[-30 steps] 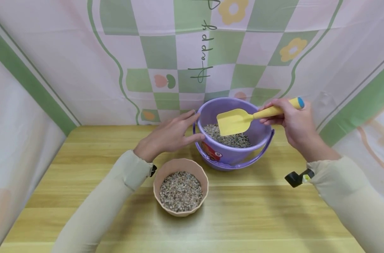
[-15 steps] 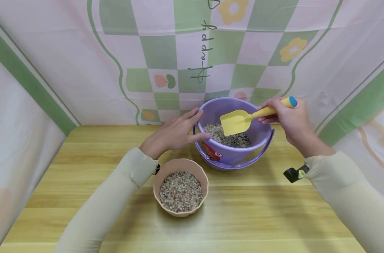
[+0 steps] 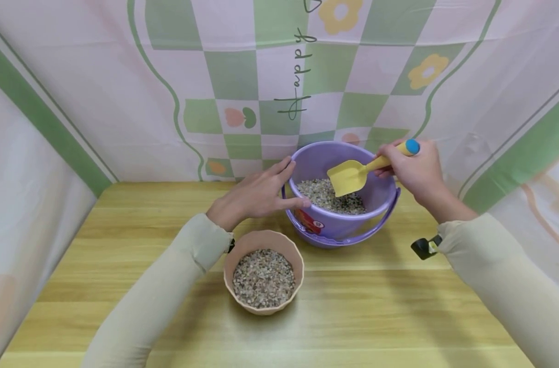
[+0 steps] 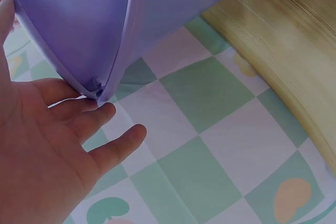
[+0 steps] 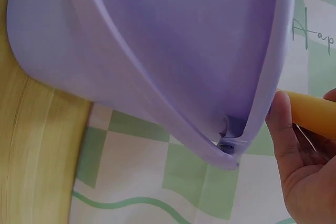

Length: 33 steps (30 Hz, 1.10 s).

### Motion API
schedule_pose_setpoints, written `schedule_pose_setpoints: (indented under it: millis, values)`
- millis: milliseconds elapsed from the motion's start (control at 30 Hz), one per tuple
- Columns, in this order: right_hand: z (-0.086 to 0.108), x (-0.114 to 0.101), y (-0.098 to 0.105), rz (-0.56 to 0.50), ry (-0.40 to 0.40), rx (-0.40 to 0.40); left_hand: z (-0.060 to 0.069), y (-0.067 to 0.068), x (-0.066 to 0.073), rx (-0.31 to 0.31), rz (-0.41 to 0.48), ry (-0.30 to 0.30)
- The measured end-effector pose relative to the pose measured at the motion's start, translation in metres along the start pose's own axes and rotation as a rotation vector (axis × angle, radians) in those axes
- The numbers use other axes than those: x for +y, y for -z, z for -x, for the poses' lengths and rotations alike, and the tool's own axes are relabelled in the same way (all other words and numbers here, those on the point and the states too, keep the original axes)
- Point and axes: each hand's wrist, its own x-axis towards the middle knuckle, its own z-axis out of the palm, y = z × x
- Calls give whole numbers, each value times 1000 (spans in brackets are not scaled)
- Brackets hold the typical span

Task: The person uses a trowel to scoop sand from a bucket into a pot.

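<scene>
A purple bucket (image 3: pixel 341 220) with gravel (image 3: pixel 325 197) in it stands on the table in the head view. My right hand (image 3: pixel 415 171) grips a yellow toy shovel (image 3: pixel 348 177) by its blue-ended handle. The blade hangs inside the bucket, over the gravel. In the right wrist view, my right hand (image 5: pixel 310 166) holds the orange-yellow handle (image 5: pixel 315 113) close to the rim. My left hand (image 3: pixel 256 194) rests against the bucket's left rim, thumb on its front side. Extended, slightly bent fingers touch the rim near the handle joint in the left wrist view.
A peach bowl (image 3: pixel 299 260) of similar gravel stands in front of the bucket, below my left wrist. The wooden table (image 3: pixel 376 317) ends at a checked cloth (image 3: pixel 325 69) behind. The bucket's handle (image 3: pixel 373 232) hangs down at the front.
My right hand has moved a little left and tilted the shovel steeper, bringing its blade right, more over the gravel. My left hand has slid slightly right along the rim.
</scene>
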Motion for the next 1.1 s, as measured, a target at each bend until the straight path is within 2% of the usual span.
schedule_pose_setpoints:
  millis: [333, 1100]
  values:
    - [-3, 3, -3, 203, 25, 2, -1, 1, 2, -6, 6, 1]
    - [-10, 10, -9, 333, 52, 14, 1, 2, 2, -8, 56, -2]
